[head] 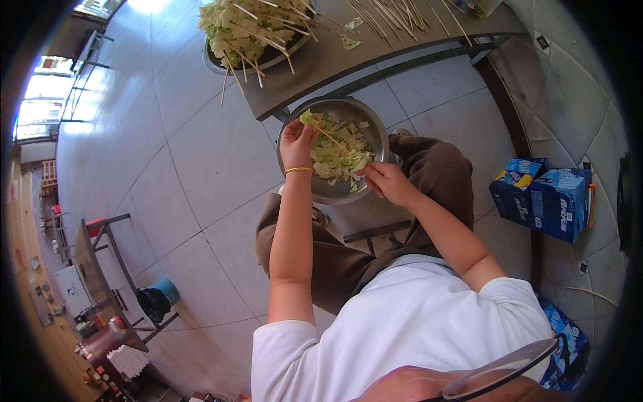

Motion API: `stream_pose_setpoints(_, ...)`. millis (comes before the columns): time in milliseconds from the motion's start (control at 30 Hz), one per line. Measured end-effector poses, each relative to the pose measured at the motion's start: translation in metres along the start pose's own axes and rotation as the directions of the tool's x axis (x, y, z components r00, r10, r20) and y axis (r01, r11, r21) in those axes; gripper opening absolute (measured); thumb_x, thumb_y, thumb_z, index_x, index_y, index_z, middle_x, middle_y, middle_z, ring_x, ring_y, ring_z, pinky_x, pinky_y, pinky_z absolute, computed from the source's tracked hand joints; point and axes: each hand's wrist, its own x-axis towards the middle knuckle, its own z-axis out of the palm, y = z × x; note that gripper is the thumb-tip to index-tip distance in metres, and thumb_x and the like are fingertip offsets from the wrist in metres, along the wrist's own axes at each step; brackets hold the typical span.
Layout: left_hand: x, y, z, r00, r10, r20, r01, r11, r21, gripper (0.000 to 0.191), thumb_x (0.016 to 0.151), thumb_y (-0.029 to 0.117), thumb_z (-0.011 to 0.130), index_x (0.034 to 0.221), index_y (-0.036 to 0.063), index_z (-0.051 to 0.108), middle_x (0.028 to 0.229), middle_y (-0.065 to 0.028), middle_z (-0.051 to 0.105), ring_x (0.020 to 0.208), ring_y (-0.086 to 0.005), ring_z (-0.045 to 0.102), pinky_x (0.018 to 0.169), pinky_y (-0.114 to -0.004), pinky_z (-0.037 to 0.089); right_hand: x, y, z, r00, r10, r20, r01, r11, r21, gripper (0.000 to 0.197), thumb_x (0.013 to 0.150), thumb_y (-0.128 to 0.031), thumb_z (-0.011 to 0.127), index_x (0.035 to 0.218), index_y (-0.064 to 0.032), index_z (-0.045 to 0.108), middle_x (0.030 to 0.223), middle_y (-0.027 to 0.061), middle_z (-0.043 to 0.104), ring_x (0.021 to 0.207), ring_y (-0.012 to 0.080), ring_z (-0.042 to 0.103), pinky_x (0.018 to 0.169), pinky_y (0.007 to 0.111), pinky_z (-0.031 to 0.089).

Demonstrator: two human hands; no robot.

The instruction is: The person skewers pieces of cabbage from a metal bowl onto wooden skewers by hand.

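A wooden skewer (333,138) spans the space between my two hands, above a round metal basin (380,143). At its upper left end, my left hand (297,140) pinches the stick with a pale green piece of cabbage leaf (308,118) at the fingertips. My right hand (388,182) grips cabbage leaf pieces (359,160) at the skewer's lower right end. Whether the stick passes through them is too small to tell. Chopped cabbage (331,163) lies in the basin under both hands. A gold bracelet (298,170) circles my left wrist.
Ahead stands a table (321,65) with loose skewers (397,17) and leaf scraps (350,42). A bowl heaped with skewered cabbage (251,32) overhangs its left edge. Blue cartons (560,201) are on the right. A lined bin (163,294) and another table (95,271) stand left.
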Motion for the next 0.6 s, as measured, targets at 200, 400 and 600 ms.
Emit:
stream_pose_setpoints(200,0.002,-0.001,-0.003,0.993,0.112,0.025,-0.113,0.990,0.079,0.017,0.086,-0.002,0.053,0.102,-0.0001,0.048,0.099,-0.0119,0.061,0.089,-0.0180,0.060,0.079,-0.028,0.052,0.000,-0.001,-0.002,0.996,0.081,0.022,-0.082,0.996,0.033,0.025,0.094,-0.020,0.042,0.096,-0.0018,0.059,0.060,0.0007,0.049,0.044,0.0071,0.042,0.043,0.022,0.034)
stream_pose_setpoints(400,0.002,-0.001,-0.002,0.948,0.318,0.026,-0.306,0.881,0.361,0.018,0.082,-0.005,0.053,0.099,0.0012,0.054,0.090,-0.0083,0.063,0.080,-0.0142,0.060,0.072,-0.025,0.049,-0.002,-0.002,-0.005,0.995,0.097,0.031,-0.098,0.995,0.030,0.025,0.094,-0.020,0.042,0.095,-0.0015,0.060,0.060,0.0009,0.049,0.044,0.0073,0.042,0.042,0.022,0.035)
stream_pose_setpoints(600,-0.011,0.008,0.011,0.878,0.464,0.116,-0.415,0.618,0.667,0.018,0.080,-0.007,0.053,0.095,0.0019,0.058,0.086,-0.0086,0.065,0.078,-0.0139,0.062,0.072,-0.025,0.048,-0.004,-0.003,-0.008,0.990,0.139,0.016,-0.139,0.989,0.041,0.024,0.094,-0.019,0.043,0.095,-0.0019,0.060,0.059,0.0006,0.048,0.044,0.0074,0.042,0.041,0.023,0.035)
